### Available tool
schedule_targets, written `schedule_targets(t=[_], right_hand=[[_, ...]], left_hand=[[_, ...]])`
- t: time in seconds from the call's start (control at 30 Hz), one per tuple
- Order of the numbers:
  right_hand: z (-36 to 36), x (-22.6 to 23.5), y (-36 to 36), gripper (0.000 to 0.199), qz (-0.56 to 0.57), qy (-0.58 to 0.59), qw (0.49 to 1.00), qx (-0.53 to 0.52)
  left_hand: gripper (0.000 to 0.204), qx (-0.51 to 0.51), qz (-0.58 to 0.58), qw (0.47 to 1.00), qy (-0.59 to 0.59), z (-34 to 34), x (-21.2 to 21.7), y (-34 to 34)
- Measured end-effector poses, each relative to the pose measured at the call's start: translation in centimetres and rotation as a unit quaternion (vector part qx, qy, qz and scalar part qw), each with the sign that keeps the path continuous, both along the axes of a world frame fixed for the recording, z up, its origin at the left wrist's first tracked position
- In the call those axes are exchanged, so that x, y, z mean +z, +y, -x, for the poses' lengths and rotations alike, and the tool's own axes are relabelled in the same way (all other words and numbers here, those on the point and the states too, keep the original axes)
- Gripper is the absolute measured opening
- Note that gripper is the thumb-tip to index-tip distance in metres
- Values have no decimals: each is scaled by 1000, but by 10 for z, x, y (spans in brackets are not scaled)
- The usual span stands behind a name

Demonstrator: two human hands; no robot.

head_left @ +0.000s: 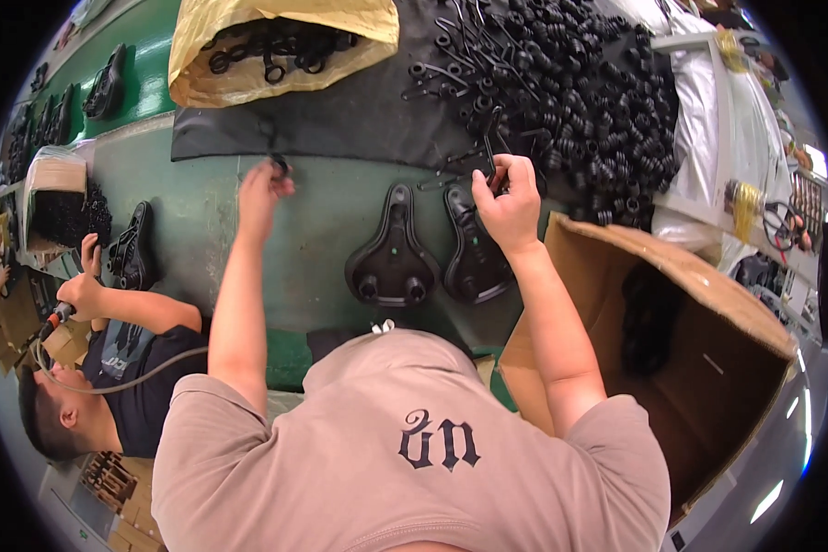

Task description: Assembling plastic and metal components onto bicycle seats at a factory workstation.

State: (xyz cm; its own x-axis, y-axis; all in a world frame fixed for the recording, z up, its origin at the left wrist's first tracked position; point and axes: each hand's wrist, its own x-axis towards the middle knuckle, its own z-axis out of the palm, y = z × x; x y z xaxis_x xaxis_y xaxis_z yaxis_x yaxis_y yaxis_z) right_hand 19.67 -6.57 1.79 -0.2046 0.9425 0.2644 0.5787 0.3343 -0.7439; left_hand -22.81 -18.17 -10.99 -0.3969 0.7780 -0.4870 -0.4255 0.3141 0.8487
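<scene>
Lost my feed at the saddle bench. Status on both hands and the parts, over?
Left hand pinching small black clamp. Right hand gripping black bracket above right saddle. Left saddle untouched. Nothing between hands and saddles.

- A loose, short-sleeved T-shirt (405, 442) in dusty beige-pink fills the lower middle of the frame.
- Dark ornate lettering is printed on it, lower centre.
- Short sleeves end above the elbows; both forearms bare.
- No gloves, watch or rings visible.
</scene>
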Motion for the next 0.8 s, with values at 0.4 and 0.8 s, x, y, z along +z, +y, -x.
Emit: schedule_targets(t=[0.4,0.8], right_hand=[[-87,-69,-142,91,99,-291,951,34],[-1,4,-78,49,550,132,824,26]], left_hand=[[49,-172,138,781,585,-89,-14,-117],[52,-496,-125,702,495,-151,91,-102]])
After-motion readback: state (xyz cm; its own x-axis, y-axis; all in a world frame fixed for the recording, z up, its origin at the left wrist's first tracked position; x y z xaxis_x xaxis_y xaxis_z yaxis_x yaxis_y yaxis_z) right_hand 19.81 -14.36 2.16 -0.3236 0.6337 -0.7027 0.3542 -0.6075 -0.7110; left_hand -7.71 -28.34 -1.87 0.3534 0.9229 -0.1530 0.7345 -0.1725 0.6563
